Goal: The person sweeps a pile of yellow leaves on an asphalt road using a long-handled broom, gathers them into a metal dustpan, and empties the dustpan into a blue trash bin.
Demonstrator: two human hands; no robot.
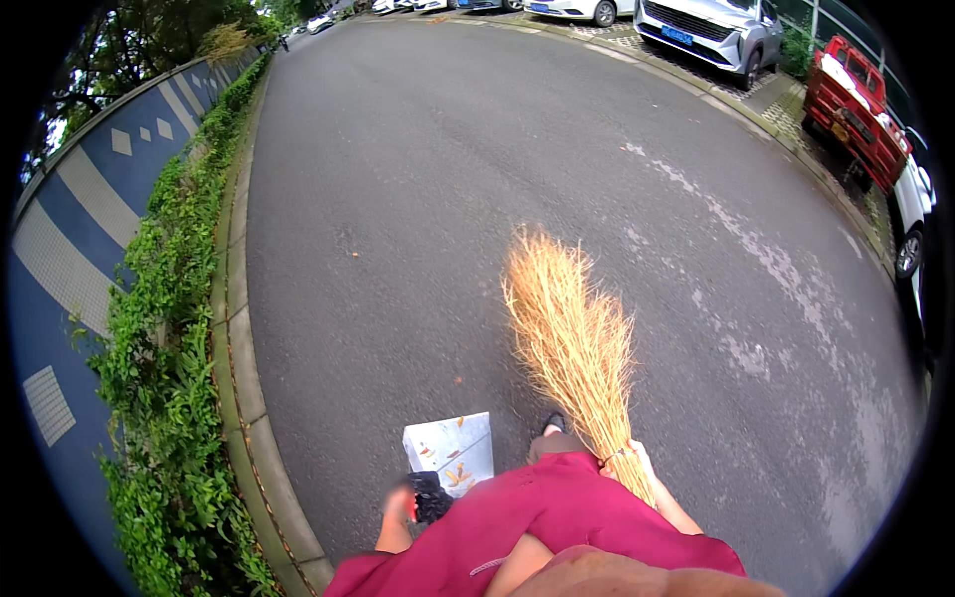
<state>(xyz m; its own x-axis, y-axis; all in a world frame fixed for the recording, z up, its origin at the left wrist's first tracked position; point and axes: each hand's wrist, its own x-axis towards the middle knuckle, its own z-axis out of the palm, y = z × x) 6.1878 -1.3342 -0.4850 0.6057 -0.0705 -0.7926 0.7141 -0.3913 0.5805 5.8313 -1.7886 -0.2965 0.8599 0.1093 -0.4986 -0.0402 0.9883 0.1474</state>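
My right hand is closed round the bound lower part of a straw broom. The broom's bristles fan out forward and up, over the road. At my left side, my left hand is closed at a small red part, probably the handle of a metal dustpan. A black plastic bag hangs between that hand and the pan and hides how they join. A few dry leaves lie in the pale dustpan. My fingers on the left are somewhat blurred.
Grey asphalt road stretches ahead, with one dry leaf on it. A stone curb, green hedge and blue wall run along the left. Parked cars and a red cargo tricycle stand at the right.
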